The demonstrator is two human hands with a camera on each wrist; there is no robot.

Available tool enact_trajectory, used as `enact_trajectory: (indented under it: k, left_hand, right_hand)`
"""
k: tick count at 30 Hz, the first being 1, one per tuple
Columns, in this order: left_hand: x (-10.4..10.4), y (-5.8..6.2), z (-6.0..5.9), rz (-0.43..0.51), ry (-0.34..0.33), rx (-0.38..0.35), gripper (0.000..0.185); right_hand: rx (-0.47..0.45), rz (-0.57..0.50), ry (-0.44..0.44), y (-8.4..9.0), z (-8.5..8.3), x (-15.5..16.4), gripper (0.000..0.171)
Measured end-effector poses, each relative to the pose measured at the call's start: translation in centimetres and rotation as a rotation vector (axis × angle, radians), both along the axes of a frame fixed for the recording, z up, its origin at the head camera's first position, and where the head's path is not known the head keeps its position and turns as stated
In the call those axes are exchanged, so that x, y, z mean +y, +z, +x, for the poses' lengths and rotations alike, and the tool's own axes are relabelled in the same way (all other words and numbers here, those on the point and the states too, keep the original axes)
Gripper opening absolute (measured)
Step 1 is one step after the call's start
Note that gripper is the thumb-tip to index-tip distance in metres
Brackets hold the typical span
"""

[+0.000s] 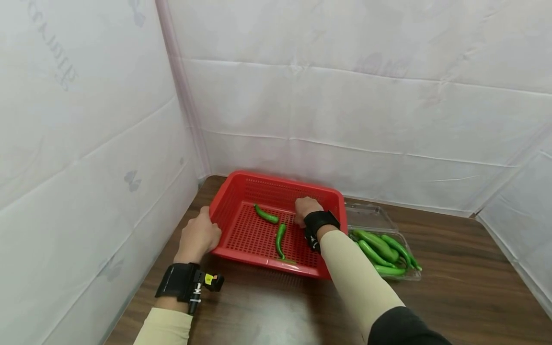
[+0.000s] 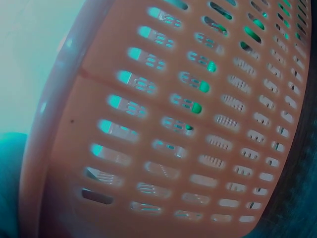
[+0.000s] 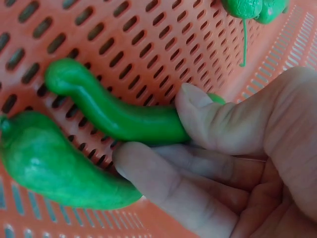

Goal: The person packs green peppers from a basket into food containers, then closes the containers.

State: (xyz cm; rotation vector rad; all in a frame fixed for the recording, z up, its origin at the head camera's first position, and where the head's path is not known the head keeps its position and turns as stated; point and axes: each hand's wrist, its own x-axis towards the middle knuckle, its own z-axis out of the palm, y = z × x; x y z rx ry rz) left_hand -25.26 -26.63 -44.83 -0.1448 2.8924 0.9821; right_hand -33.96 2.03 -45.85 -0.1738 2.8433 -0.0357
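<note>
A red plastic basket (image 1: 258, 261) with slotted walls stands on the table. At its left rim, my left hand (image 1: 199, 237) grips the edge; the left wrist view shows the basket's outer side (image 2: 163, 114) close up. Inside the basket, toward the right, is my right hand (image 1: 307, 208). In the right wrist view its thumb and fingers pinch a curved green chili pepper (image 3: 133, 119). Another green pepper (image 3: 54, 163) lies beside the fingers there. Two chili peppers show on the basket floor in the head view, one farther back (image 1: 266, 215) and one nearer the front (image 1: 280, 241).
To the basket's right, a clear plastic container (image 1: 415, 275) holds several green peppers (image 1: 379, 247), its lid (image 1: 371, 215) folded back. White sheeting (image 1: 323, 110) covers the walls behind and at both sides. Wooden tabletop (image 1: 465, 282) extends to the right.
</note>
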Motion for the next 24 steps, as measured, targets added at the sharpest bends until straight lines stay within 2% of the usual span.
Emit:
enact_trajectory:
  k: [9,24]
  left_hand:
    - [-0.2,-0.1,-0.1,-0.01,-0.002,0.0,0.054]
    - [-0.1,0.1,-0.8,-0.017,0.001,-0.013,0.054]
  right_hand:
    - [0.014,-0.036,-0.02,-0.2,0.5,-0.2,0.036]
    - [-0.039,-0.054,-0.021,0.0,-0.7,1.3,0.044]
